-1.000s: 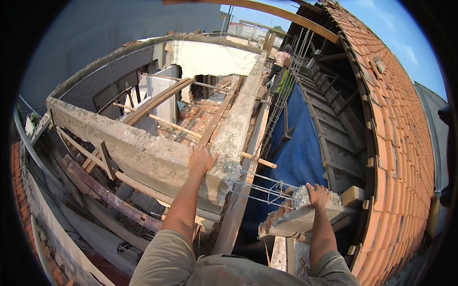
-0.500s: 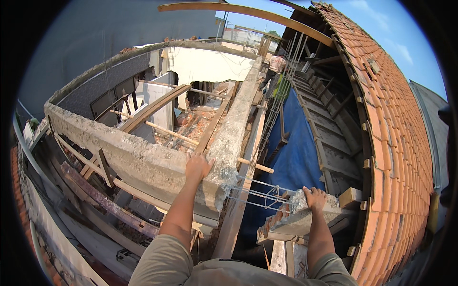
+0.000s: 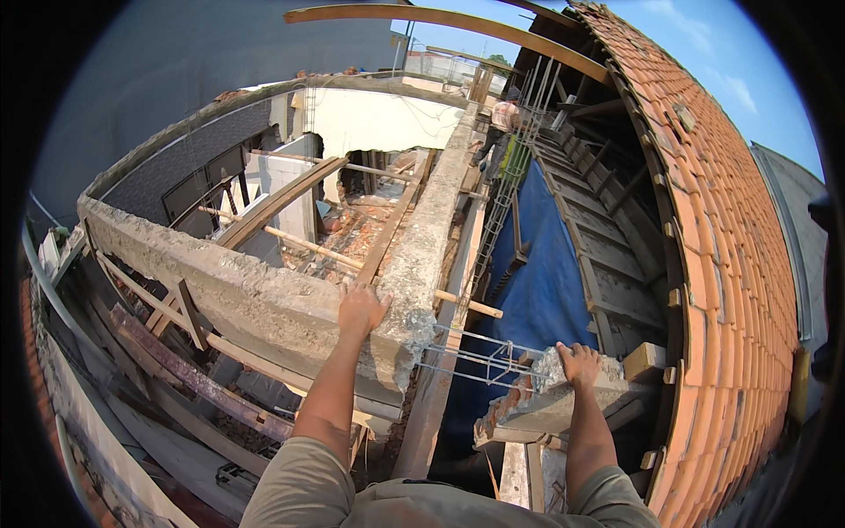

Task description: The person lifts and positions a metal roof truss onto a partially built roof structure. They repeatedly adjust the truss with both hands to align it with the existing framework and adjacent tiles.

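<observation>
My left hand (image 3: 363,308) rests palm down on top of the rough concrete beam (image 3: 290,286), close to where it meets the long beam (image 3: 421,255) running away from me. Its fingers are spread on the surface and grip nothing. My right hand (image 3: 579,363) lies over the broken concrete stub (image 3: 607,380) on the other side of a gap, its fingers laid out across the top. Bare steel bars (image 3: 480,356) bridge the gap between the two broken ends, level with the space between my hands.
A blue tarp (image 3: 541,264) hangs below, left of the orange tiled roof (image 3: 713,282). Timber planks (image 3: 282,202) and a bamboo pole (image 3: 471,304) cross rubble-filled rooms. A worker (image 3: 504,119) is farther along. Tall rebar (image 3: 537,97) stands nearby. Loose boards (image 3: 194,378) lie lower left.
The view has shifted slightly, so most of the scene sits a little farther left. Both my hands keep their places on the concrete. The distant worker's posture looks slightly different.
</observation>
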Available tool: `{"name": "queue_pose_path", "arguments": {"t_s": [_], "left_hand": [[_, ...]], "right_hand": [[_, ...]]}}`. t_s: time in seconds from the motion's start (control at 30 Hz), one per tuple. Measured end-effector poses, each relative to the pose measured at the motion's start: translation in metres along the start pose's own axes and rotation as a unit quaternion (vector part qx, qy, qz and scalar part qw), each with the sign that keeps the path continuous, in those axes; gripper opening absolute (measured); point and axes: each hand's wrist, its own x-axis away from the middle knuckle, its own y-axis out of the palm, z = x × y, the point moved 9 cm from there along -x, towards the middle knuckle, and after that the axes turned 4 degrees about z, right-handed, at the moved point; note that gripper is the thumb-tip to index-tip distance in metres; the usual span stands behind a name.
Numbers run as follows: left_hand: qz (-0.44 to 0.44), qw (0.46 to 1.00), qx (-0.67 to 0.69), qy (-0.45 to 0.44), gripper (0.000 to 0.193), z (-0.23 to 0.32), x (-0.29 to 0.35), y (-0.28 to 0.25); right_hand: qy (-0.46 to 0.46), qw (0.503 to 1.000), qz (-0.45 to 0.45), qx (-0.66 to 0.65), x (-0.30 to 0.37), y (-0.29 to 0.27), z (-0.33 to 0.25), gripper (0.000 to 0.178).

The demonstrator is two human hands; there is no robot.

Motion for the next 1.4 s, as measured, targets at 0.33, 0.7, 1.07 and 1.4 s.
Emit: {"name": "queue_pose_path", "arguments": {"t_s": [0.33,0.7,1.07,1.4], "left_hand": [[0.014,1.000,-0.008,0.001,0.084,0.001,0.002,-0.002],[0.006,1.000,0.018,-0.005,0.082,0.002,0.004,-0.009],[0.024,1.000,-0.005,0.001,0.084,0.003,0.004,-0.007],[0.049,0.998,0.028,0.011,0.083,0.005,0.006,-0.014]], "right_hand": [[0.010,1.000,-0.004,-0.002,0.000,0.002,0.002,0.083],[0.005,1.000,-0.020,0.002,-0.001,0.000,0.000,0.082],[0.005,1.000,-0.013,-0.009,-0.002,0.005,0.004,0.082],[-0.002,1.000,0.003,-0.014,0.001,0.001,0.003,0.082]]}}
